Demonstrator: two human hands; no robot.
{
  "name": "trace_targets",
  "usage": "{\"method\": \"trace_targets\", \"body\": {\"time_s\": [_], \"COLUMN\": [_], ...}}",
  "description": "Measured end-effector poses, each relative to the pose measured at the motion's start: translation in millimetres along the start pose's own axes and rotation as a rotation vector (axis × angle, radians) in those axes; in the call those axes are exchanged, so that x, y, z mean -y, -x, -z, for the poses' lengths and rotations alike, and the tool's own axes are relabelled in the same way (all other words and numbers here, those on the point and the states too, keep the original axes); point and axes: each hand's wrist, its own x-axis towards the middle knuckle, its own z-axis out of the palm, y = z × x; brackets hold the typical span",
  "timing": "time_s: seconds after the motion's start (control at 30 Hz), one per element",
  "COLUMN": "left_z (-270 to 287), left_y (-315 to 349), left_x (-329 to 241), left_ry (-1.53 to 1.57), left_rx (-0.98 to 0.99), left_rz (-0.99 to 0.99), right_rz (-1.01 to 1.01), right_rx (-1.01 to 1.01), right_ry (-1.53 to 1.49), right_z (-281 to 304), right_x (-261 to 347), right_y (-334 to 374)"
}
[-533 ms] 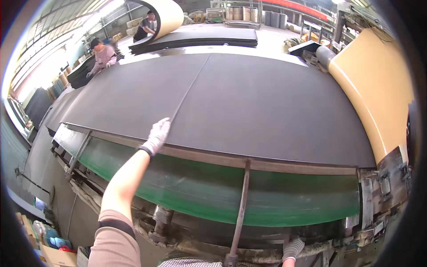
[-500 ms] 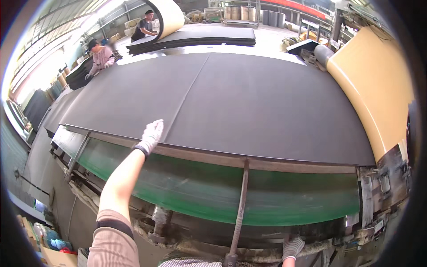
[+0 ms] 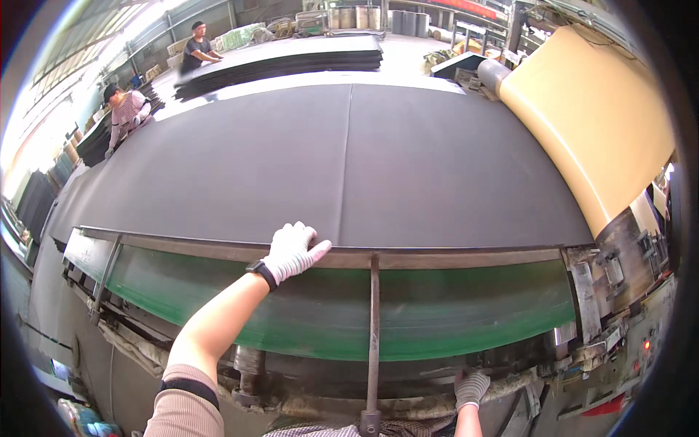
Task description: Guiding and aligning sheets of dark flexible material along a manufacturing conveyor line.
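Note:
A wide dark grey sheet (image 3: 240,160) lies across the machine table, with a raised seam or fold line (image 3: 346,160) running from front to back. My left hand (image 3: 293,251), in a white striped glove with a black band at the wrist, is at the sheet's near edge, just left of that line. Its fingers are apart and it holds nothing. Low on the right, my right hand (image 3: 472,388), also gloved, is closed beside the wrapped rail (image 3: 510,392). Whatever its fingers grip is hidden.
Below the sheet runs a green belt (image 3: 466,320), crossed by a metal rod (image 3: 374,328). A tan sheet (image 3: 582,124) curves over a roller at right. One co-worker (image 3: 127,113) bends at the far left corner; another (image 3: 198,51) stands behind stacked sheets (image 3: 291,62).
My left hand has moved right and nearer, its fingers spreading. At the back, the curled tan-faced sheet no longer stands up beside the co-worker. My view has shifted; the right hand stays low by the rail.

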Motion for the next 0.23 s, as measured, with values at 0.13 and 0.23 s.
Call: {"method": "trace_targets", "body": {"time_s": [0.13, 0.23], "left_z": [5.1, 31.9], "left_y": [5.0, 4.8], "left_x": [2.3, 42.5], "left_ry": [0.081, -0.057], "left_rx": [-0.015, -0.068], "left_rz": [-0.139, 0.012], "right_rz": [0.035, 0.031], "right_rx": [-0.105, -0.150], "right_ry": [-0.038, -0.068], "right_z": [-3.2, -7.7], "right_x": [-4.2, -5.6], "right_y": [3.9, 4.7]}}
